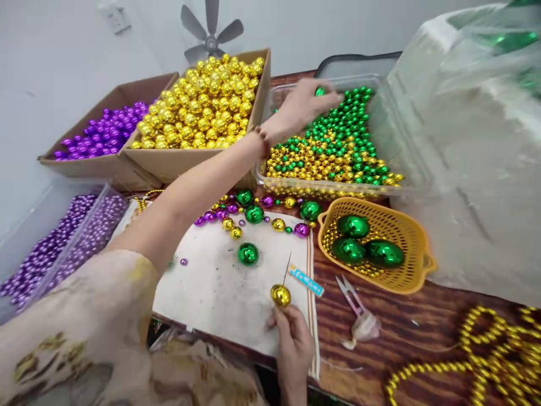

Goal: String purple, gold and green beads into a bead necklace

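My left hand point(310, 104) reaches over a clear plastic bin point(325, 184) of small green and gold beads, fingers bent together. Green point(320, 91) shows among those fingers, but what they pinch is unclear. My right hand point(293, 332) pinches a needle with a large gold bead point(280, 295) on it; the needle's tip point(289, 260) points up. On the white cloth point(203, 293) lie a large green bead point(248, 254), a small purple bead point(183, 261) and a strand of mixed beads point(254, 214). Beside the needle is a blue paper packet point(306, 280).
A yellow basket point(416, 248) holds big green beads and small gold ones. Thread snips point(357, 310) and gold bead strands point(477, 355) lie right. Cardboard boxes hold gold beads point(203, 101) and purple beads point(105, 129); a clear bin point(95, 211) of purple beads stands left.
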The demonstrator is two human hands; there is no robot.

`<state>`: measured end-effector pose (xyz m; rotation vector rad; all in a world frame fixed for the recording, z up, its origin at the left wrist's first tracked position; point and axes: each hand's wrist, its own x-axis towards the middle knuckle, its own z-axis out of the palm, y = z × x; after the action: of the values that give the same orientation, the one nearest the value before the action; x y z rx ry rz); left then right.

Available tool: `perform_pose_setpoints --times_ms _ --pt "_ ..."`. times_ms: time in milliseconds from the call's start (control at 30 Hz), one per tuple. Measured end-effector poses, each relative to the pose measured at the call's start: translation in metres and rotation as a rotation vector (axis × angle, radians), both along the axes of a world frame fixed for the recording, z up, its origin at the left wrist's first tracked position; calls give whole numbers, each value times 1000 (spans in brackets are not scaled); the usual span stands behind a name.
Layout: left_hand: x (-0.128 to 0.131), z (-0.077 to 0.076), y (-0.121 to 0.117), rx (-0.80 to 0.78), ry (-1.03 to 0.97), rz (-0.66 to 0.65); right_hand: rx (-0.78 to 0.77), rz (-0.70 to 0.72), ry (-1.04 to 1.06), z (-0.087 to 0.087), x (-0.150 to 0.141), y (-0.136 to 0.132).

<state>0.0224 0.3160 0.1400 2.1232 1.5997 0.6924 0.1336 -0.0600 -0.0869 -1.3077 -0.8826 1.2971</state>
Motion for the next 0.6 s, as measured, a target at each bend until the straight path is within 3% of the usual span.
perform_pose_setpoints --times_ms 33,100,200,267,333,400,600 --pt "-14 -5 -35 76 -61 -70 21 0 14 0 -1 1" --pt "-49 -32 -105 162 -105 -57 53 4 37 1 -2 3" --pt "-102 -96 -191 111 -49 147 73 0 45 1 -4 4" --pt "-126 -138 -228 67 59 273 79 -6 27 1 -7 5" --pt "-137 -169 -248 68 155 318 81 -10 1 0 -9 6" --pt "-137 -187 -256 79 236 330 84 -6 -31 0 -11 7" --pt "-127 -199 -257 106 341 254 82 18 -141 -3 -15 7"
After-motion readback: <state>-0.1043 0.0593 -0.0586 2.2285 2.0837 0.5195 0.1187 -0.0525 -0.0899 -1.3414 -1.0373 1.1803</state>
